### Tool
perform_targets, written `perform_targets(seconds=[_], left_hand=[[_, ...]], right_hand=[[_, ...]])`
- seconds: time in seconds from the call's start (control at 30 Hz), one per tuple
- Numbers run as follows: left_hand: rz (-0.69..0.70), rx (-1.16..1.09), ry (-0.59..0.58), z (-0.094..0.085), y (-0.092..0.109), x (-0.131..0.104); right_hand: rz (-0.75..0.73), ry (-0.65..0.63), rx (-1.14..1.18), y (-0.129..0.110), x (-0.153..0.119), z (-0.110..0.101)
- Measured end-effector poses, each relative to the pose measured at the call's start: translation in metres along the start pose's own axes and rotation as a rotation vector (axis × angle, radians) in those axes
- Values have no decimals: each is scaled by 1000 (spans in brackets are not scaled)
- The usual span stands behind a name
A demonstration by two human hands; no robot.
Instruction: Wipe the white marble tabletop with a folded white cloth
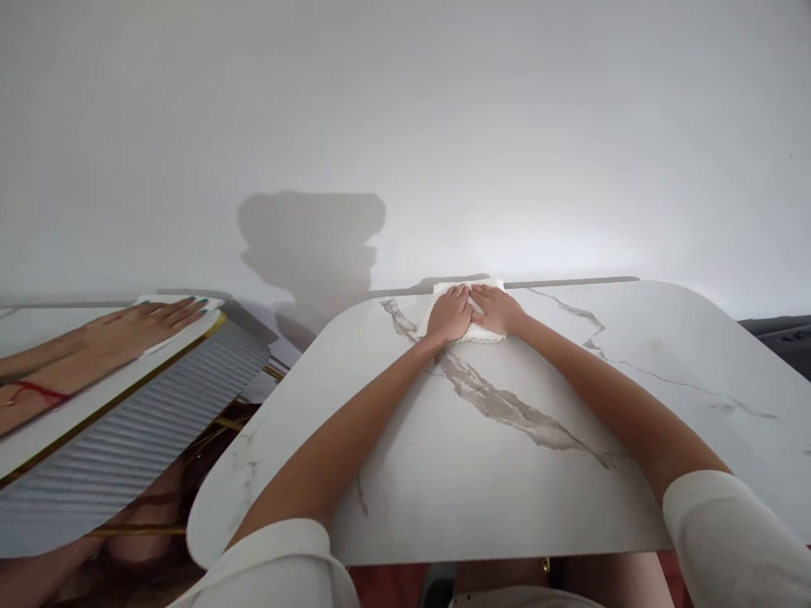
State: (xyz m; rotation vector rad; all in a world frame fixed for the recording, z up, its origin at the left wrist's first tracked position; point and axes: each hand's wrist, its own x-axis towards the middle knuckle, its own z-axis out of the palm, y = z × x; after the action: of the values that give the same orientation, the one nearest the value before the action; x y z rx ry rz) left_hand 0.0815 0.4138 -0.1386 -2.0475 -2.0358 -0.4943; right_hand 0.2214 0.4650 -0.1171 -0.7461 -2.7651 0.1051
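A white folded cloth [487, 331] lies flat at the far edge of the white marble-patterned table [405, 507]. My left hand [451, 314] presses on its left half, fingers stretched out and pointing away from me. On the right half rests my right hand [498, 308], also flat, its fingertips close to those of the left. Both arms reach forward across the tabletop. Whatever lies beneath the palms is hidden.
At the left, another person's hands [149, 325] lie on a second white cloth [215, 304] on a neighbouring table with a ribbed grey side [145, 439] and gold trim. A pale wall [507, 127] rises behind both tables. Something dark [782, 338] stands beyond the right edge.
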Motion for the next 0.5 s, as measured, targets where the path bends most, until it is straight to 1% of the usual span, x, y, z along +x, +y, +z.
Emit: perform_targets(seconds=[0.1, 0.2, 0.27, 0.37, 0.43, 0.5], left_hand=[[39, 8, 6, 8, 4, 18], [61, -22, 13, 13, 20, 30], [82, -39, 13, 15, 34, 33], [94, -51, 11, 15, 53, 28], [96, -64, 7, 12, 64, 19], [106, -76, -4, 7, 71, 7]], right_hand=[[51, -17, -4, 13, 2, -2], [106, -5, -17, 28, -9, -6], [129, 9, -27, 36, -20, -9], [146, 21, -44, 40, -40, -12], [159, 31, -54, 37, -54, -14], [167, 39, -65, 29, -67, -17]])
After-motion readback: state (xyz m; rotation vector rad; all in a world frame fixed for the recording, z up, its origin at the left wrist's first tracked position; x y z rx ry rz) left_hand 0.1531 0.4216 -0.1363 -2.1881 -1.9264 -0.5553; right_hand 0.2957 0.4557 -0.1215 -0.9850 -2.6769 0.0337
